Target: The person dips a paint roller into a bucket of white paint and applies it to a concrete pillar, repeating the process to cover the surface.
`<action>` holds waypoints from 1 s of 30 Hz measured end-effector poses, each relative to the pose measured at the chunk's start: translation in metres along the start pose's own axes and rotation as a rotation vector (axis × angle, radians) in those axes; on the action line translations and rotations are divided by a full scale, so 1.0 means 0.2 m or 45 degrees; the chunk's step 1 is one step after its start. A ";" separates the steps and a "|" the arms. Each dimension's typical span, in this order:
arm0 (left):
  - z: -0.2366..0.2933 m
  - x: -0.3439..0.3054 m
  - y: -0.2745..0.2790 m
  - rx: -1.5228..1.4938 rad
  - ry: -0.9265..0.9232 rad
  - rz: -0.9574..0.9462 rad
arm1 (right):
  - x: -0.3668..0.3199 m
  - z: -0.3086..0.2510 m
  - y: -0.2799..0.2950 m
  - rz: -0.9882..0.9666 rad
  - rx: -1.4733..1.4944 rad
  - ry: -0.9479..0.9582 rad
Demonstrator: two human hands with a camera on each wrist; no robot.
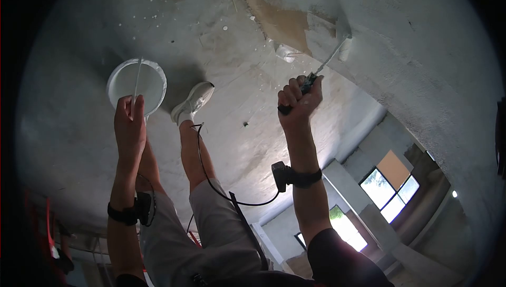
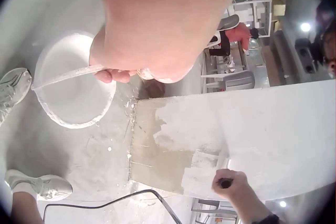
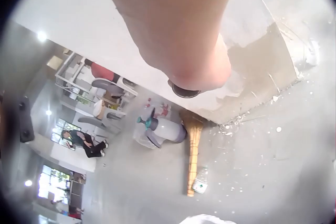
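My left hand (image 1: 130,129) grips the thin handle (image 1: 137,79) of a white bucket (image 1: 112,84); in the left wrist view the bucket (image 2: 47,111) hangs or stands below the hand (image 2: 118,71), which of these I cannot tell. With curled fingers my right hand (image 1: 300,100) holds the dark grip of a paint roller, its white roller head (image 1: 345,49) against the grey wall (image 1: 421,76). Brown bare patches (image 1: 290,23) show low on the wall beside whiter coating. The right wrist view hides the roller head behind the forearm.
A broom (image 3: 193,155), a bottle (image 3: 200,182) and a sprayer (image 3: 168,129) are on the floor near the wall's end. White specks dot the floor. A black cable (image 1: 211,184) runs between my wrists. People sit in the background.
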State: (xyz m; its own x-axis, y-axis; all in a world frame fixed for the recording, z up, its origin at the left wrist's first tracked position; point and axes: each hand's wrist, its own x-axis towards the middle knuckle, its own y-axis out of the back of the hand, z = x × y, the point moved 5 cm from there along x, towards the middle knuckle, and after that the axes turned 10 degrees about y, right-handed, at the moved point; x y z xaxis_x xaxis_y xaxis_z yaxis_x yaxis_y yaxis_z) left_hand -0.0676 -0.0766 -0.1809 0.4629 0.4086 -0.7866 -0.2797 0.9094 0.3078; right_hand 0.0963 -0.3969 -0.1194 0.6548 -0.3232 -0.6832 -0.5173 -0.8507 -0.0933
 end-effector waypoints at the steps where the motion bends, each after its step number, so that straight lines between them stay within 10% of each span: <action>1: -0.01 0.00 0.00 -0.003 0.014 0.023 | 0.02 0.02 0.04 -0.019 -0.042 0.018; 8: -0.07 0.03 0.02 0.055 0.055 -0.026 | 0.42 0.50 0.07 0.107 -0.105 -0.139; 21: 0.03 -0.02 0.00 -0.015 -0.010 -0.045 | -0.14 -0.10 0.03 0.042 -0.149 0.141; 30: 0.02 -0.02 0.00 0.043 -0.023 -0.076 | 0.22 0.32 -0.16 0.424 -0.054 0.167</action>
State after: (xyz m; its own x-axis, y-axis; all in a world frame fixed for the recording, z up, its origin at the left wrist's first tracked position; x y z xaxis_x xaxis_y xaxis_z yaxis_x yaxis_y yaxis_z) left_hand -0.0653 -0.0779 -0.1756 0.4929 0.3545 -0.7946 -0.2227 0.9342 0.2786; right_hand 0.1067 -0.3578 -0.1934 0.5206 -0.6338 -0.5720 -0.6928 -0.7052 0.1509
